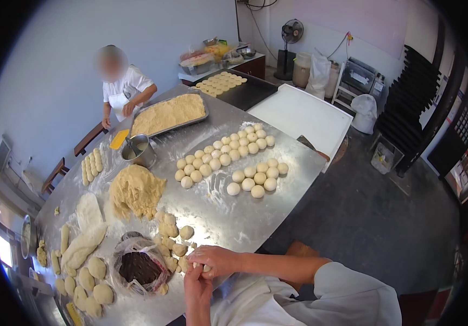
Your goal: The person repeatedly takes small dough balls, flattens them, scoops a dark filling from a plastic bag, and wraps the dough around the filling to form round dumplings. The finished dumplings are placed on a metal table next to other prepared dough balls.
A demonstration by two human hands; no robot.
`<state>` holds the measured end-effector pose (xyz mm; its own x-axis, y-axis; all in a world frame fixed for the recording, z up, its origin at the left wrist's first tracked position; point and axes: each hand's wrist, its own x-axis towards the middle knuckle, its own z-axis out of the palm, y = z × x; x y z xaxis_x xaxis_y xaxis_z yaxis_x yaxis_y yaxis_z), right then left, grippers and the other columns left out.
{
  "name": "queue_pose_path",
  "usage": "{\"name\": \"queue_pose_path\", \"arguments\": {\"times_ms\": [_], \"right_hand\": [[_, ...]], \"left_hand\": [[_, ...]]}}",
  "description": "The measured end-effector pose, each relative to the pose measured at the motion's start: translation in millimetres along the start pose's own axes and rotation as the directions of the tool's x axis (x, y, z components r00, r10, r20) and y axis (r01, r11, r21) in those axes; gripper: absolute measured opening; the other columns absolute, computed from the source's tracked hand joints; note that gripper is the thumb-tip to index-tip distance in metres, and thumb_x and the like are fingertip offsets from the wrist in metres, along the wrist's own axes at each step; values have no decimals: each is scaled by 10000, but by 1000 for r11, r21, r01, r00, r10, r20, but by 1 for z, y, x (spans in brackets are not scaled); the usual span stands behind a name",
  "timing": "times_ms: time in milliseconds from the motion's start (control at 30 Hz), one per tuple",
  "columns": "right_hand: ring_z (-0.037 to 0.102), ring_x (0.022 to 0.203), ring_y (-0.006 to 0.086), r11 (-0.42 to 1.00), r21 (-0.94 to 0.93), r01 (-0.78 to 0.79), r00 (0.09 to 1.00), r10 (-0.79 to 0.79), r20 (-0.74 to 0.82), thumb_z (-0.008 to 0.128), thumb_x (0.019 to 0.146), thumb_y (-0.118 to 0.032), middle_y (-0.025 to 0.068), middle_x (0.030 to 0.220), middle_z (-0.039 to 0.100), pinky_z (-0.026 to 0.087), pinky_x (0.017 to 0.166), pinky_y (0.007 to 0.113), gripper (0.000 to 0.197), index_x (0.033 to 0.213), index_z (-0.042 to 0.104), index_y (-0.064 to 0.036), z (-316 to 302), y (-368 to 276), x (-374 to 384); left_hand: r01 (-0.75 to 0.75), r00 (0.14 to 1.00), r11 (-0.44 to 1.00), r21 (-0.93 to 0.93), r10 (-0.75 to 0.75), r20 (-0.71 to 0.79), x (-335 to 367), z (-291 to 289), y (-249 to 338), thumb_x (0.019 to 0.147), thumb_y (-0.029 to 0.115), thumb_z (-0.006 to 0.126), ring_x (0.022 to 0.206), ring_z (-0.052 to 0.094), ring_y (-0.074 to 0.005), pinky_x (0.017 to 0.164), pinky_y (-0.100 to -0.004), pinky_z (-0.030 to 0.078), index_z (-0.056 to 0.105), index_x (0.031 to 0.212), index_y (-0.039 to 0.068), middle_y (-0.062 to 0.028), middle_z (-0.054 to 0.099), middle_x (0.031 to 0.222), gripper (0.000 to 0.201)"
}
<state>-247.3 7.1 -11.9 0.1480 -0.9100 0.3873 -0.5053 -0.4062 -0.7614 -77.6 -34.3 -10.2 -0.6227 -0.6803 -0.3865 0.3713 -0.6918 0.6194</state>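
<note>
At the table's near edge my left hand (196, 287) and my right hand (215, 260) come together, fingers closed round a small pale piece of dough (206, 268). The fingers hide most of it. Just left of them lie several yellowish filling balls (179, 250), and beside those a clear plastic bag (121, 261) with dark brown paste inside. Farther back sits a large crumbly yellow mound (136, 190). Flattened dough balls (102, 294) and a long strip of white dough (83, 245) lie at the left. Rows of smooth round dough balls (225, 160) stand across the floured table.
A tray of yellow crumbs (169, 113), a metal pot (140, 151) and a yellow scraper (119, 139) are farther back, near a co-worker (127, 89). A knife-like tool (312, 147) rests at the metal table's (239, 217) right edge, next to a white board (310, 117). Beyond stands a dark tray of flat rounds (250, 95).
</note>
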Motion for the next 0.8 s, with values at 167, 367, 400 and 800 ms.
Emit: {"name": "queue_pose_path", "arguments": {"times_ms": [167, 367, 400, 800], "right_hand": [[589, 1235, 382, 987, 132, -90, 994, 98, -52, 705, 874, -171, 188, 1337, 634, 456, 1077, 451, 483, 1321, 604, -19, 10, -3, -3], [592, 1293, 367, 959, 159, -234, 971, 238, -4, 666, 995, -222, 170, 1365, 665, 382, 1204, 437, 384, 1332, 646, -40, 14, -17, 7], [608, 1271, 369, 962, 150, -227, 968, 240, -74, 658, 1006, -228, 166, 1325, 688, 377, 1210, 443, 356, 1304, 664, -34, 16, -18, 9], [462, 1450, 288, 822, 466, -327, 943, 312, 112, 658, 923, -693, 173, 1561, 504, 348, 1208, 411, 951, 1564, 435, -26, 5, -56, 21]], "left_hand": [[192, 976, 976, 99, -201, 88, -26, 26, 38, 1080, 227, 493, 1096, 686, -228, 1018, -431, 523, 515, 1443, 33, -131, 672, 1295, 413], [106, 993, 966, 237, -114, 22, -26, 12, 38, 1138, 408, 421, 1125, 681, -227, 1085, -422, 473, 515, 1424, 46, -113, 682, 1295, 471], [97, 995, 989, 107, -100, 21, -29, 18, 37, 1141, 399, 414, 1155, 671, -220, 1084, -420, 475, 506, 1430, 46, -109, 676, 1308, 465], [-185, 982, 982, -21, 184, -46, -43, 6, -2, 1152, 355, 393, 1090, 651, -194, 973, -375, 543, 540, 1353, 0, -104, 653, 1199, 434]]}}
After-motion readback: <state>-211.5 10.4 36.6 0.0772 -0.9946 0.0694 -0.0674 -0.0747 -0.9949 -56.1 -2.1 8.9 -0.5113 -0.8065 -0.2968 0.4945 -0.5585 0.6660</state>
